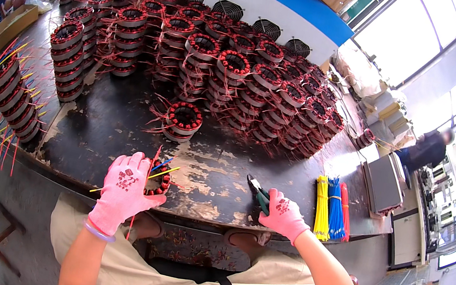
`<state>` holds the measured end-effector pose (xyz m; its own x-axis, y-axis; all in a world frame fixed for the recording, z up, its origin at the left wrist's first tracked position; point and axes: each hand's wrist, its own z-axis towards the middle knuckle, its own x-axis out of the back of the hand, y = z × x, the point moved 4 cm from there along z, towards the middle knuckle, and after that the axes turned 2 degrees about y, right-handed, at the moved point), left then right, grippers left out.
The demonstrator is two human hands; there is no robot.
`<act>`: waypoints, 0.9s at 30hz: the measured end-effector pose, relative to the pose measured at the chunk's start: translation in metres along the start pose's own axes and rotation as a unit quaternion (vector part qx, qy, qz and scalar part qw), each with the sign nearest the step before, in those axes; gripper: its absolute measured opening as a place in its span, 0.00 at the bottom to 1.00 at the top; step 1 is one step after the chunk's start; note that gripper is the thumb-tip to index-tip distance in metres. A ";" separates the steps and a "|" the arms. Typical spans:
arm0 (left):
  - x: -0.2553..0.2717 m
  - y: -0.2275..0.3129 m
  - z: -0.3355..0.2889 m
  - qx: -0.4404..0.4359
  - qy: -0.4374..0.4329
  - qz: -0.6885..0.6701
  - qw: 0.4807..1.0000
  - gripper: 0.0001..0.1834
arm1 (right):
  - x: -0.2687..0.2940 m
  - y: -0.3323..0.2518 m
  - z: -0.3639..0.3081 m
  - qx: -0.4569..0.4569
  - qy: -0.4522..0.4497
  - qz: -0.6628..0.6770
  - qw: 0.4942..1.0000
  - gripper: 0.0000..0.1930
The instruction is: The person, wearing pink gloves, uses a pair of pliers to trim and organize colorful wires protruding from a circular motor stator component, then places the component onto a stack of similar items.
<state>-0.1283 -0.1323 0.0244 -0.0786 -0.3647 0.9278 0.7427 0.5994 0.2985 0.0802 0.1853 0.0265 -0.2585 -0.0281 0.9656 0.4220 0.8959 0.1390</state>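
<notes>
My left hand [124,186], in a pink printed glove, is closed over the left side of a stator [160,185] at the table's near edge. Red, blue and yellow wires stick out from this ring of red windings, and part of it is hidden under my fingers. In my right hand [287,217], also gloved in pink, is a pair of pliers [260,193] with dark green handles. The jaws point up and left over the tabletop, apart from the stator. Just beyond my left hand, a short stack of stators [182,129] stands alone.
Many stacks of stators [199,64] crowd the table's far half. A leaning stack with coloured leads [14,100] stands at the left edge. Yellow [322,211], blue [336,213] and red wire bundles [344,215] lie right. Two other people appear far left and far right.
</notes>
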 end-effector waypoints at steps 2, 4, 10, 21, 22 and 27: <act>-0.001 0.002 0.001 -0.024 0.022 0.015 0.999 0.47 | -0.010 0.007 0.002 -0.015 0.013 -0.010 1.000 0.26; -0.001 0.000 0.001 -0.007 0.012 -0.005 1.000 0.47 | -0.009 0.009 0.004 -0.006 0.029 -0.019 0.999 0.22; -0.005 0.000 0.001 -0.010 0.026 -0.004 1.000 0.45 | -0.004 0.027 0.010 0.014 0.029 0.103 0.994 0.17; 0.001 0.004 0.004 0.003 -0.020 -0.012 1.000 0.45 | -0.023 0.063 0.038 -0.074 0.061 0.053 0.994 0.12; 0.001 0.003 0.004 0.000 -0.010 -0.008 1.000 0.44 | -0.024 0.050 0.035 -0.089 0.030 0.006 0.996 0.12; 0.000 0.006 0.004 -0.004 0.002 -0.008 1.000 0.43 | -0.015 0.053 0.033 -0.088 -0.026 0.015 0.996 0.13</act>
<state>-0.1266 -0.1256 0.0271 -0.0874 -0.3778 0.9218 0.7470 0.5873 0.3115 0.0777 0.2475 0.0124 -0.2872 0.0248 0.9576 0.5745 0.8044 0.1515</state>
